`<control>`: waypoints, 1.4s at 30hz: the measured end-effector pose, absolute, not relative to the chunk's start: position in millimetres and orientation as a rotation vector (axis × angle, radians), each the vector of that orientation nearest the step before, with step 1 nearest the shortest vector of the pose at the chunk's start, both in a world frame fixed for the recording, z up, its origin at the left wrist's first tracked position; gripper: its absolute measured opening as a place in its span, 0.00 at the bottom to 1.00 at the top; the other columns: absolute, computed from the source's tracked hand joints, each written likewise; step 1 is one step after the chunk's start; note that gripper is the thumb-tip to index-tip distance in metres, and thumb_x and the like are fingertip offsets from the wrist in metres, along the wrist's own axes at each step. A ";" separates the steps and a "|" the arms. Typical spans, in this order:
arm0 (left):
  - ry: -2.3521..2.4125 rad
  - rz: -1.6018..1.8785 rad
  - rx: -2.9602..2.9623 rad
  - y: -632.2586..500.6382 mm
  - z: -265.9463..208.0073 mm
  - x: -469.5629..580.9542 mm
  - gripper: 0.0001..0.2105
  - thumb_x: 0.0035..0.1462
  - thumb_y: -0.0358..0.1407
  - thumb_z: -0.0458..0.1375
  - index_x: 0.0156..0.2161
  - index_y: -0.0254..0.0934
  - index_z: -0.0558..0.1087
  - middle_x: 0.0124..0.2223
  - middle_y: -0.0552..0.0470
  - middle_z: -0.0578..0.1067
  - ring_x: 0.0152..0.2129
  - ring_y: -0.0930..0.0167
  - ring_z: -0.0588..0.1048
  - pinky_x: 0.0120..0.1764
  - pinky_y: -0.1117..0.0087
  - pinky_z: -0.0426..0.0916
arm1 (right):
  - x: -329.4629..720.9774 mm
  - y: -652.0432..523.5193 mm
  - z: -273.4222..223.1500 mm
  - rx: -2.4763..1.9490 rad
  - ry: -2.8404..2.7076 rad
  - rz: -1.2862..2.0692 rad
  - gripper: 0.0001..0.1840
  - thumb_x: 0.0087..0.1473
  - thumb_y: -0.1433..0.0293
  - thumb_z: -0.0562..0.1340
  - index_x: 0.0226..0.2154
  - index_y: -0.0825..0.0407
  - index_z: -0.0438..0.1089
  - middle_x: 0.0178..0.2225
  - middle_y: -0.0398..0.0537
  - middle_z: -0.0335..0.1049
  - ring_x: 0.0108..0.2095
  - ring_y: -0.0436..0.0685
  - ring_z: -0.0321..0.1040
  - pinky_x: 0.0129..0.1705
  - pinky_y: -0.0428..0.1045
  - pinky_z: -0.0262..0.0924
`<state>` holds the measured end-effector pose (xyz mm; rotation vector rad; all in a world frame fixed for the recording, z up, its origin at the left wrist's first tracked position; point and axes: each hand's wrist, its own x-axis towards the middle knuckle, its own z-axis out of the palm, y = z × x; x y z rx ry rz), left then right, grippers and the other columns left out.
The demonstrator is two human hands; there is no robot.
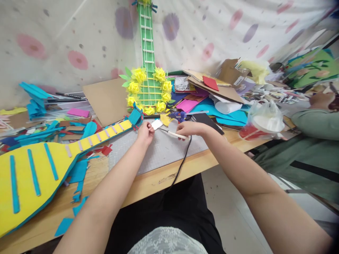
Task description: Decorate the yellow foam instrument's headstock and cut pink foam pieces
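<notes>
My left hand point(145, 133) pinches a small white piece point(156, 124), which looks like paper or card, above the grey cutting mat point(132, 155). In my right hand point(189, 129), the fingers close round the pale handle of a soldering iron point(176, 134). Its thin metal tip points left and ends close to the white piece; I cannot tell whether they touch. A black cord point(182, 162) hangs from it over the table edge. Just behind my hands lies a blue glue gun point(178, 115) with a clear glue stick. The blue head of a yellow cardboard lute point(97, 139) is beside my left hand.
A green cardboard instrument point(149, 83) with yellow paper flowers leans upright at the back. Blue scraps point(78, 171) litter the left side. Cardboard and paper point(212, 88) are piled behind right, near a bagged tub point(265, 121). Another person's sleeve point(315, 125) is at far right.
</notes>
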<state>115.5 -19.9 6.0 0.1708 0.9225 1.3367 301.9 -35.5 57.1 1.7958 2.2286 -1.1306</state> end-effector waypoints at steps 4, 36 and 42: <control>0.986 1.362 0.222 -27.1 -6.1 108.9 0.13 0.58 0.25 0.48 0.22 0.34 0.61 0.16 0.62 0.57 0.09 0.84 0.55 0.14 0.85 0.52 | 307.8 -37.6 64.4 1.797 2.316 -0.982 0.15 0.43 0.57 0.63 0.25 0.52 0.68 0.25 0.46 0.71 0.25 0.52 0.65 0.24 0.46 0.52; 0.831 1.415 0.274 -40.4 -20.3 91.9 0.08 0.58 0.27 0.53 0.27 0.30 0.69 0.20 0.57 0.70 0.14 0.83 0.68 0.24 0.82 0.69 | 266.5 -36.4 62.0 1.868 2.377 -0.002 0.19 0.49 0.55 0.59 0.36 0.52 0.67 0.33 0.54 0.73 0.35 0.61 0.69 0.31 0.48 0.52; 0.936 1.444 0.483 -45.1 -20.3 95.3 0.10 0.51 0.32 0.60 0.24 0.34 0.64 0.18 0.60 0.66 0.11 0.82 0.63 0.20 0.79 0.68 | 250.0 -45.0 30.6 1.931 2.329 0.032 0.20 0.52 0.58 0.56 0.41 0.56 0.66 0.40 0.59 0.72 0.40 0.63 0.70 0.35 0.50 0.58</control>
